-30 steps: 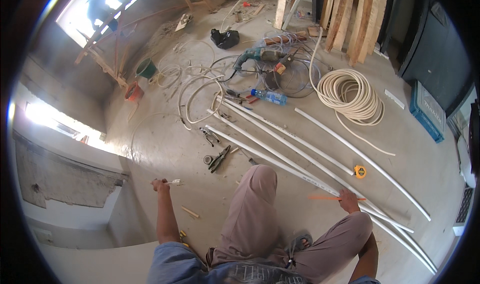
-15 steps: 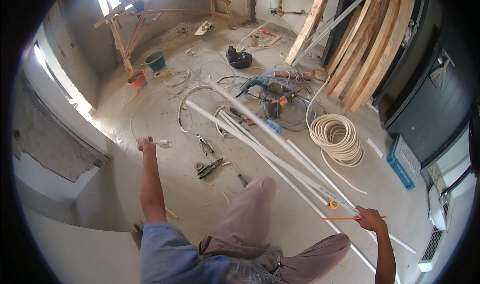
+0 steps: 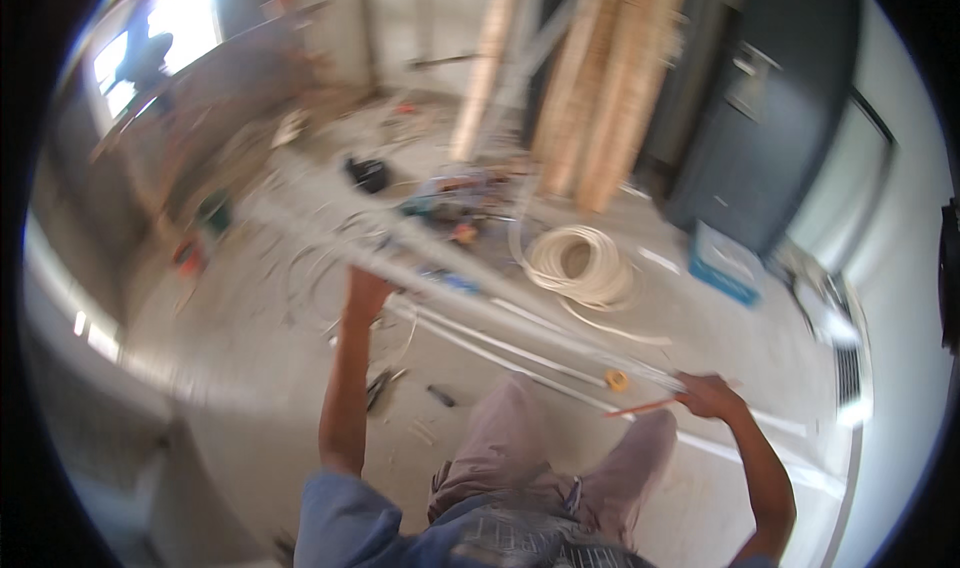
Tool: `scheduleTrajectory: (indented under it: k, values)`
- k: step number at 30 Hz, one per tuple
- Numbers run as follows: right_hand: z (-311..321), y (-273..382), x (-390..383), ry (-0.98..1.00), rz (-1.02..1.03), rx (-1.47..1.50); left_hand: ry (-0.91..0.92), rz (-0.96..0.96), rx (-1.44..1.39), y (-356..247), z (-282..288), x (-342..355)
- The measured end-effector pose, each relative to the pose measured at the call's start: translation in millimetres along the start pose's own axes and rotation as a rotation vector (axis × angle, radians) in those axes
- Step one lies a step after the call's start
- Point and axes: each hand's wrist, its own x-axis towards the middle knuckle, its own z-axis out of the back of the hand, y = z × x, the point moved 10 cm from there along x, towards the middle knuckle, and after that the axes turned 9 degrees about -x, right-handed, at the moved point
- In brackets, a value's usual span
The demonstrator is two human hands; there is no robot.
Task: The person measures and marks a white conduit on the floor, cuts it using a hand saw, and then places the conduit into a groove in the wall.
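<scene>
Long white pipe (image 3: 520,313) runs left-to-right between hands.

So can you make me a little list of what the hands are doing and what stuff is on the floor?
left hand: raised, at a long white pipe; grip blurred
right hand: holds a thin orange pencil-like stick
beside right hand: small yellow round thing
floor: white hose coil, dark hand tools, more white pipes
back wall: leaning wooden planks
picture: blurred by motion
</scene>
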Motion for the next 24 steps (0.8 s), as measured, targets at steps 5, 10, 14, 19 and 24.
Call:
scheduleTrajectory:
  k: [5, 10, 14, 19, 24]
  values:
    - [-89.2, 57.5, 30.0, 0.100, 0.182, 0.162, -0.183, -0.419, 0.280, 29.3, 17.3, -65.8]
    - [-147.7, 67.6, 14.4, -0.045, 0.263, 0.369, -0.218, -0.147, -0.526, 141.2, 62.5, -87.1]
    - [-121.5, 137.5, 61.1, 0.257, 0.264, 0.332, -0.148, -0.094, -0.418, 181.9, 147.2, -80.9]
    - [-159.3, 112.9, 37.9, 0.210, 0.183, 0.103, -0.279, 0.241, -0.594, 99.8, 79.0, -28.8]
    - [-149.5, 154.2, -1.4, 0.090, 0.234, 0.167, -0.679, 0.143, -0.991, 103.4, 226.8, -31.0]
